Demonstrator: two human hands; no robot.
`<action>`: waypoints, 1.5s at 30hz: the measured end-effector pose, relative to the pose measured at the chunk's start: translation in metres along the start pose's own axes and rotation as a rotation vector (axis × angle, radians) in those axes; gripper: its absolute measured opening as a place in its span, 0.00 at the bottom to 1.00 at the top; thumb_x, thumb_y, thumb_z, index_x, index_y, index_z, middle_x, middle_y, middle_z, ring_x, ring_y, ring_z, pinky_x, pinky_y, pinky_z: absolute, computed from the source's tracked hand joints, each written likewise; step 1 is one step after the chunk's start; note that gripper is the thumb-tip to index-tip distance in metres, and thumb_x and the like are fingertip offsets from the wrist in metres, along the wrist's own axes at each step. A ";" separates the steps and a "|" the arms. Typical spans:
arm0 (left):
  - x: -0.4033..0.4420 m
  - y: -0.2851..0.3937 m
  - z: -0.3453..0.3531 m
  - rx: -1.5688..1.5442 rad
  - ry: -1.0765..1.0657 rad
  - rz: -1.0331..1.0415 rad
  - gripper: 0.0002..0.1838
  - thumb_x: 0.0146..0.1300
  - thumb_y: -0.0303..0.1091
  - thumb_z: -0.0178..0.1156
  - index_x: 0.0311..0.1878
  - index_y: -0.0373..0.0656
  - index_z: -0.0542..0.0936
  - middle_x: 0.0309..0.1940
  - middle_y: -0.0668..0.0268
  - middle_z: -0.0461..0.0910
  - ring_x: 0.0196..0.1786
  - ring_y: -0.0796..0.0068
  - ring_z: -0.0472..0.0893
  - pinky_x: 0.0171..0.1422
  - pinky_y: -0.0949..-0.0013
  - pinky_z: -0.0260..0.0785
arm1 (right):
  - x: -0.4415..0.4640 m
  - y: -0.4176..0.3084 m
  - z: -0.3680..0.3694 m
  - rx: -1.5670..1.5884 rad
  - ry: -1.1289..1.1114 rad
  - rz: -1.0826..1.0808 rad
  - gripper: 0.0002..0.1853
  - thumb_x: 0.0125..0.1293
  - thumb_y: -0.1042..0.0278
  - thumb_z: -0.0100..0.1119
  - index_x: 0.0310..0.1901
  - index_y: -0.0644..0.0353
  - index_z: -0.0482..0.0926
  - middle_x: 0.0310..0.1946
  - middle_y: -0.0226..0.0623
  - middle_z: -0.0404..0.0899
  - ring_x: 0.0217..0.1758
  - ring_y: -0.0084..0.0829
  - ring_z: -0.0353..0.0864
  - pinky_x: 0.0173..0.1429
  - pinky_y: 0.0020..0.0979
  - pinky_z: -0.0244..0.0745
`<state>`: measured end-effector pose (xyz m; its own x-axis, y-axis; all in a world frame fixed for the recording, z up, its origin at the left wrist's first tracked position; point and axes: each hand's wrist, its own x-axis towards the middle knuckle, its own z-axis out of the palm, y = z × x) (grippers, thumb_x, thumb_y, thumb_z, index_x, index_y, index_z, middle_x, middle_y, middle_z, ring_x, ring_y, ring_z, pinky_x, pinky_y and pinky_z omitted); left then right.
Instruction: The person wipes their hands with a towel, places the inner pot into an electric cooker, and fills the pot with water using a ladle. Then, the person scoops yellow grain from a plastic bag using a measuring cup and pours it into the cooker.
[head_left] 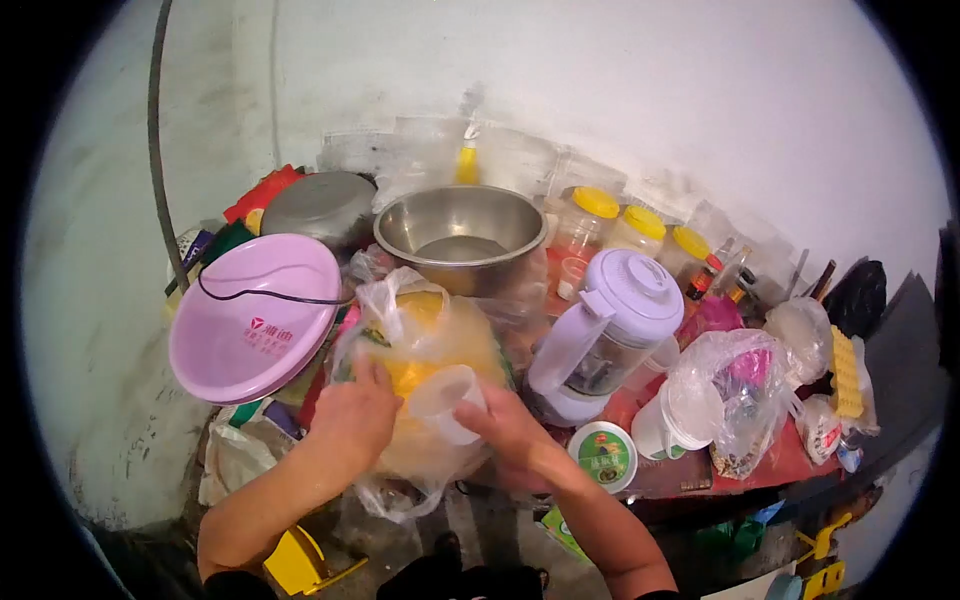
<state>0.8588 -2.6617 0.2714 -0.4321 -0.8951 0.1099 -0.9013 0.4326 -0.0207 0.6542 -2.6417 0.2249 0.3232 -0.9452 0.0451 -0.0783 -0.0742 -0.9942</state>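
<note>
A clear plastic bag (pixel 400 498) with yellow contents (pixel 412 375) stands before me at the table's front edge. My left hand (pixel 352 415) is at the bag's left side, its fingers curled on the thin plastic. A translucent plastic cup (pixel 447 402) is in my right hand (pixel 497 425), which is closed around its right side. The cup is tilted over the bag's mouth, and blur hides what is inside it. Bunched handles of the bag stick up at the back.
Behind the bag sits a steel basin (pixel 462 262); a pink plastic basin (pixel 255 350) leans at left. To the right are a lilac blender (pixel 630 295), a round green-labelled tub (pixel 603 457), a white bucket (pixel 665 425) and yellow-lidded jars (pixel 595 203). A yellow stool (pixel 300 562) is below.
</note>
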 end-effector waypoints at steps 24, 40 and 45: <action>-0.026 -0.030 0.008 -0.195 0.322 0.149 0.28 0.53 0.28 0.62 0.57 0.27 0.68 0.68 0.50 0.58 0.66 0.52 0.64 0.66 0.61 0.63 | 0.044 -0.013 0.011 -1.352 0.461 -0.365 0.32 0.41 0.73 0.60 0.55 0.66 0.71 0.52 0.54 0.72 0.56 0.52 0.71 0.58 0.44 0.70; -0.035 -0.029 0.001 -0.268 0.332 0.122 0.30 0.57 0.30 0.60 0.61 0.27 0.65 0.65 0.48 0.62 0.66 0.54 0.65 0.66 0.63 0.63 | 0.046 -0.014 0.012 -0.352 0.061 0.168 0.33 0.48 0.66 0.72 0.56 0.65 0.72 0.50 0.41 0.78 0.51 0.31 0.79 0.55 0.31 0.74; -0.034 -0.027 0.000 -0.295 0.344 0.125 0.28 0.58 0.31 0.59 0.60 0.27 0.66 0.64 0.48 0.63 0.66 0.53 0.64 0.66 0.63 0.63 | 0.035 -0.014 -0.002 0.042 0.093 0.180 0.34 0.49 0.68 0.73 0.57 0.68 0.70 0.49 0.42 0.78 0.48 0.31 0.80 0.54 0.30 0.74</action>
<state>0.8975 -2.6430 0.2680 -0.4569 -0.7682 0.4485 -0.7751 0.5912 0.2230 0.6649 -2.6747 0.2402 0.2190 -0.9674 -0.1270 -0.0870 0.1103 -0.9901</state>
